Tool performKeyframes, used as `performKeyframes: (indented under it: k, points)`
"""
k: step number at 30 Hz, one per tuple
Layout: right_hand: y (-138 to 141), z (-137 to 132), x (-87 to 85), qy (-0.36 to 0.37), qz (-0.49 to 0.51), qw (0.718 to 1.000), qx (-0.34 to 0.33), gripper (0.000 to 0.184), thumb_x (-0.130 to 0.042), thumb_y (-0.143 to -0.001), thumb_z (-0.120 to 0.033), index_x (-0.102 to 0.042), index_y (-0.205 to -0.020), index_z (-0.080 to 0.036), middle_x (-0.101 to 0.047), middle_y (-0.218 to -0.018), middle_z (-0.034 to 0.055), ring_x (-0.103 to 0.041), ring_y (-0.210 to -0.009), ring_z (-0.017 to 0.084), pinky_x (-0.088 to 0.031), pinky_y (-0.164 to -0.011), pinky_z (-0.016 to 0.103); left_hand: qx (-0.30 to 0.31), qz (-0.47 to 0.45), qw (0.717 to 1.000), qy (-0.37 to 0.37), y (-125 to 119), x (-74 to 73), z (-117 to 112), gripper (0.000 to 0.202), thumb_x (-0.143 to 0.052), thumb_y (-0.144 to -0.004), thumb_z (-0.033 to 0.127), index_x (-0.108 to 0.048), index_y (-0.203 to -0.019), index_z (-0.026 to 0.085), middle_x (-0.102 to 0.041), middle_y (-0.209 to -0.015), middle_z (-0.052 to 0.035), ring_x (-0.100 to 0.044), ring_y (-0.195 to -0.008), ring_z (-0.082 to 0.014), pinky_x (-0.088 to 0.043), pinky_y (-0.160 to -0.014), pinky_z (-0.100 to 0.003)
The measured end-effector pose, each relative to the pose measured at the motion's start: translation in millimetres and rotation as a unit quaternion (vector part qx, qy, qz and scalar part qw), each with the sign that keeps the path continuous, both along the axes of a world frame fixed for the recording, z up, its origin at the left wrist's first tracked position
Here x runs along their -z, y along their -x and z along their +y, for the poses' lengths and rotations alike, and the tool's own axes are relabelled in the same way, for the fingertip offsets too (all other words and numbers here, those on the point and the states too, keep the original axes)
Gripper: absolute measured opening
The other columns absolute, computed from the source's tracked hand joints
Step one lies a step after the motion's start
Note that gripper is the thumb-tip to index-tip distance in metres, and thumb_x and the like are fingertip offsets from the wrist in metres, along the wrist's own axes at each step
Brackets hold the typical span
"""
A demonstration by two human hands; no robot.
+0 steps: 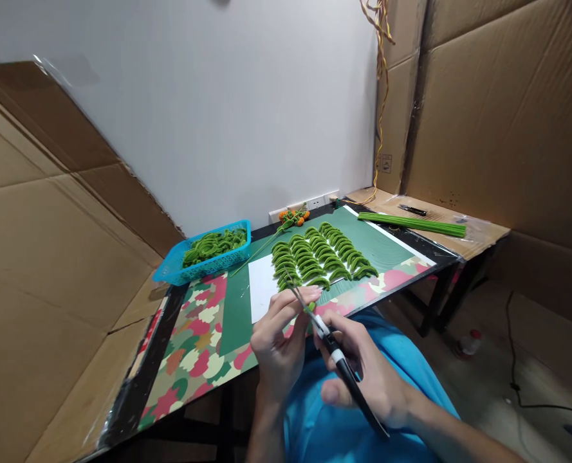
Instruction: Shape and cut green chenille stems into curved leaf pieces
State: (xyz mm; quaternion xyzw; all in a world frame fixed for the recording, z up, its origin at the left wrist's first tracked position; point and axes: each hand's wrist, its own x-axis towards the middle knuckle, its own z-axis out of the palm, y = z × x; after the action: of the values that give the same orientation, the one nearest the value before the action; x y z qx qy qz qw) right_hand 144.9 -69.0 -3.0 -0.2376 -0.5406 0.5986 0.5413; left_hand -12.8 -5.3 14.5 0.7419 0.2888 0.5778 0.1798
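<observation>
Head camera: the scissors [337, 355] point forward and to the left, their long axis slanting from the handles at lower right to blade tips by the rows of curved green pieces [309, 257]. The right hand [377, 379] is curled around the handles; the left hand [280, 331] pinches a small green piece [309, 307] beside the blades, contact between them unclear. The left hand overlaps the near edge of the patterned cover [199, 366]. Green mat [237, 331] shows left of the rows, toward the blue basket [170, 274], and right of them, toward the bundled green stems [414, 224].
</observation>
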Motion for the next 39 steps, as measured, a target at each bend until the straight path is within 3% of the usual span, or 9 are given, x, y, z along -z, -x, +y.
performKeyframes:
  k: [8,13,20,25,30,35,39]
  points:
    - [-2,-7,-17.2,-0.062,-0.146,0.982,0.105,0.031,-0.083,-0.082,-0.031,-0.063,-0.103,-0.023,-0.056,-0.080,-0.0028,-0.046,-0.067,0.014,-0.043,-0.063,0.025,-0.023,-0.008,1.000,-0.010,2,-1.7,-4,0.031,-0.075,-0.093,0.014,-0.084,-0.115,0.033,-0.082,-0.116,-0.0039,-0.079,-0.109,-0.0247,-0.068,-0.094,-0.040]
    - [-2,-10,-17.5,-0.117,-0.194,0.961,0.160,0.033,-0.077,-0.077,-0.017,-0.064,-0.105,-0.026,-0.062,-0.081,-0.0029,-0.049,-0.065,0.014,-0.039,-0.062,0.026,-0.009,-0.018,0.998,-0.060,-2,-9.2,-7,0.035,-0.072,-0.091,0.006,-0.084,-0.111,0.032,-0.082,-0.116,-0.0021,-0.078,-0.114,-0.0262,-0.066,-0.099,-0.044]
    - [-4,-11,-14.7,-0.168,-0.268,0.921,0.227,0.048,-0.075,-0.072,-0.022,-0.067,-0.119,-0.025,-0.064,-0.078,-0.0010,-0.052,-0.063,0.017,-0.034,-0.059,0.029,-0.005,-0.034,0.998,-0.057,-5,-11.7,-11,0.036,-0.071,-0.089,0.002,-0.084,-0.107,0.031,-0.082,-0.113,-0.0014,-0.079,-0.109,-0.0255,-0.067,-0.096,-0.046]
    - [-3,-10,-14.8,-0.172,-0.281,0.915,0.233,0.048,-0.076,-0.073,-0.025,-0.067,-0.120,-0.024,-0.065,-0.079,-0.0018,-0.056,-0.064,0.017,-0.035,-0.058,0.028,-0.011,-0.028,0.998,-0.053,-4,-9.3,-11,0.037,-0.072,-0.090,0.003,-0.084,-0.110,0.031,-0.082,-0.116,-0.0013,-0.078,-0.112,-0.0257,-0.066,-0.099,-0.045]
    - [-1,-10,-13.7,-0.185,-0.274,0.908,0.258,0.050,-0.080,-0.071,-0.025,-0.066,-0.118,-0.024,-0.062,-0.078,-0.0046,-0.057,-0.065,0.015,-0.037,-0.058,0.027,-0.005,-0.031,0.996,-0.080,-4,-7.2,-9,0.032,-0.074,-0.088,0.002,-0.084,-0.108,0.025,-0.082,-0.113,-0.0040,-0.079,-0.109,-0.0262,-0.067,-0.096,-0.044]
    - [-2,-7,-11.5,-0.165,-0.296,0.913,0.230,0.054,-0.084,-0.074,-0.025,-0.067,-0.125,-0.030,-0.063,-0.079,-0.0065,-0.058,-0.067,0.014,-0.040,-0.064,0.027,-0.061,-0.067,0.994,-0.063,-5,-4.2,-8,0.029,-0.077,-0.088,0.006,-0.083,-0.110,0.024,-0.082,-0.116,-0.0045,-0.079,-0.110,-0.0236,-0.067,-0.097,-0.038]
    - [-2,-6,-11.0,-0.153,-0.296,0.923,0.193,0.053,-0.085,-0.075,-0.024,-0.068,-0.125,-0.032,-0.065,-0.081,-0.0067,-0.061,-0.071,0.015,-0.041,-0.068,0.028,-0.134,-0.105,0.984,-0.051,-5,-4.9,-7,0.016,-0.075,-0.093,0.022,-0.083,-0.107,0.021,-0.082,-0.112,-0.0062,-0.080,-0.107,-0.0226,-0.068,-0.090,-0.033]
